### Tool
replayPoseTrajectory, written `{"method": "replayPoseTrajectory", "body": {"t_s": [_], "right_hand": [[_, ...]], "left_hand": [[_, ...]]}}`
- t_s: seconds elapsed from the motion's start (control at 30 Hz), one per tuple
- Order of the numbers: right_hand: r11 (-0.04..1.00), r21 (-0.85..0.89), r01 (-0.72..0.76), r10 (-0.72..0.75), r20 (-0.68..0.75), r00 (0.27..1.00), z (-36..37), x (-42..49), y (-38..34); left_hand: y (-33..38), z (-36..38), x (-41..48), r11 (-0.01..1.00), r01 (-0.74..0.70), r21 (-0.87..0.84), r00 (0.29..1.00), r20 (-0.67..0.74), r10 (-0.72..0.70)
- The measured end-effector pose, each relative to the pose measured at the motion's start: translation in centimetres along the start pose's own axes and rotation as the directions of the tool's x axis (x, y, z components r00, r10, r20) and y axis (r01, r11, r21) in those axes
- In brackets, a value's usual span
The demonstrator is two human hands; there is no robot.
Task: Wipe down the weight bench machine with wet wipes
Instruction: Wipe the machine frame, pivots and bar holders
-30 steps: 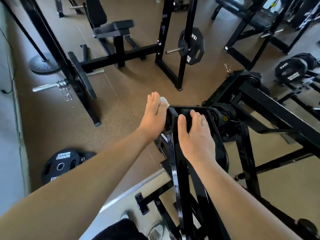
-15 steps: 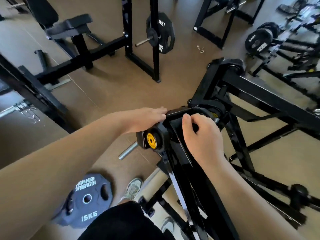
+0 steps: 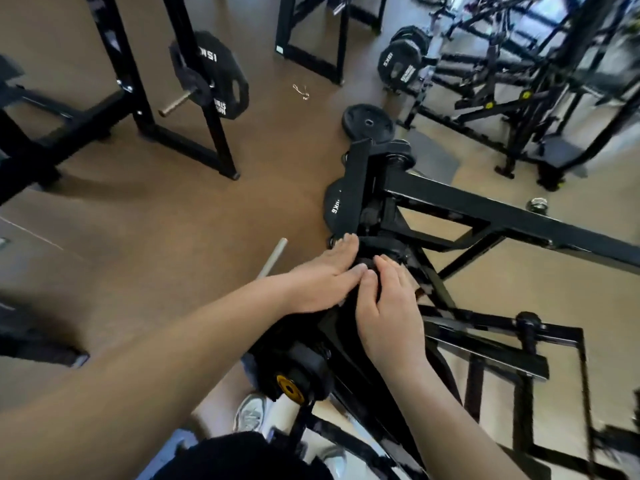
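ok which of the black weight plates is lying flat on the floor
The lone plate just beyond the machine's upright post. The rack's plate hangs on a peg; the far pair stands on edge.

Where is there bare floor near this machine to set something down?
Widest bare patch: brown floor left of the left hand, between the rack foot and the silver bar. Also tan floor between the long beam and the lower frame. Crowded ahead, around the floor plates.
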State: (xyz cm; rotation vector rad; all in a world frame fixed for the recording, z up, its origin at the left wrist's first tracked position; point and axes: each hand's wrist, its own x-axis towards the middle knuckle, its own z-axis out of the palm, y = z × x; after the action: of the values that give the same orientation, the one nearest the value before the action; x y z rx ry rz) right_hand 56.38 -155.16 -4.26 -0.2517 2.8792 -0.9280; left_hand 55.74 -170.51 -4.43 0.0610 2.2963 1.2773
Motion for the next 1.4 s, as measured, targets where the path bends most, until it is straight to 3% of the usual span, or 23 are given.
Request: {"method": "replayPoseTrajectory", "body": {"t_s": [0.17,0.3,0.37,0.47,0.6,0.7,0.87,0.97,1.07,1.17,1.23,1.33,1.4], "right_hand": [[0.999,-0.046,-0.021,0.023,0.051,0.998,0.2,0.4,0.0],[1.000,-0.012,-0.024,0.024,0.042,0.999,0.2,0.4,0.1],[1.000,-0.001,-0.025,0.025,0.040,0.999,0.1,0.3,0.1],[1.000,0.011,-0.026,0.026,0.040,0.999,0.1,0.2,0.2],[0.999,0.008,-0.035,0.035,0.039,0.999,0.3,0.4,0.3],[0.999,0.001,-0.042,0.042,0.035,0.999,0.3,0.5,0.4],[0.999,0.009,-0.030,0.030,0.033,0.999,0.4,0.3,0.4],[1.000,0.020,-0.023,0.022,0.042,0.999,0.4,0.3,0.5],[1.000,-0.002,-0.015,0.015,0.041,0.999,0.2,0.3,0.4],[0.999,-0.025,0.030,-0.031,-0.022,0.999,-0.6,1.9,0.3],[0.999,0.009,0.042,-0.042,-0.078,0.996,-1.4,3.7,0.5],[0.991,-0.077,0.110,-0.122,-0.179,0.976,-2.4,6.8,0.7],[0.972,-0.190,0.139,-0.175,-0.187,0.967,-2.8,9.3,0.4]], "left_hand": [[-2.0,-0.6,-4.1,0.940,0.003,-0.340,0.998,0.054,0.016],[-3.1,-1.3,-3.6,0.866,-0.051,-0.498,0.995,-0.095,0.004],[-3.3,-1.1,-3.0,0.882,-0.075,-0.466,0.985,-0.175,-0.008],[-4.0,-0.3,-2.6,0.975,-0.002,-0.222,0.956,-0.287,-0.064],[-2.9,-0.1,-2.0,0.996,0.083,0.030,0.984,-0.159,-0.077],[-1.7,-0.3,-0.5,0.991,0.135,0.014,0.991,-0.015,-0.134],[-2.4,-0.3,-0.7,0.993,0.114,0.042,0.993,0.011,-0.114],[-3.3,0.0,-3.2,0.997,0.047,-0.062,0.999,-0.014,-0.048],[-4.2,-0.8,-5.3,0.959,0.057,-0.277,0.989,-0.117,-0.092],[-4.7,-2.2,-4.2,0.917,0.072,-0.393,0.925,-0.318,-0.209],[-3.9,-2.8,-2.6,0.929,0.045,-0.367,0.867,-0.448,-0.219],[-0.9,-3.8,-0.3,0.952,-0.112,-0.286,0.815,-0.574,-0.077],[0.1,-4.5,2.0,0.970,-0.191,-0.152,0.712,-0.701,0.030]]}}
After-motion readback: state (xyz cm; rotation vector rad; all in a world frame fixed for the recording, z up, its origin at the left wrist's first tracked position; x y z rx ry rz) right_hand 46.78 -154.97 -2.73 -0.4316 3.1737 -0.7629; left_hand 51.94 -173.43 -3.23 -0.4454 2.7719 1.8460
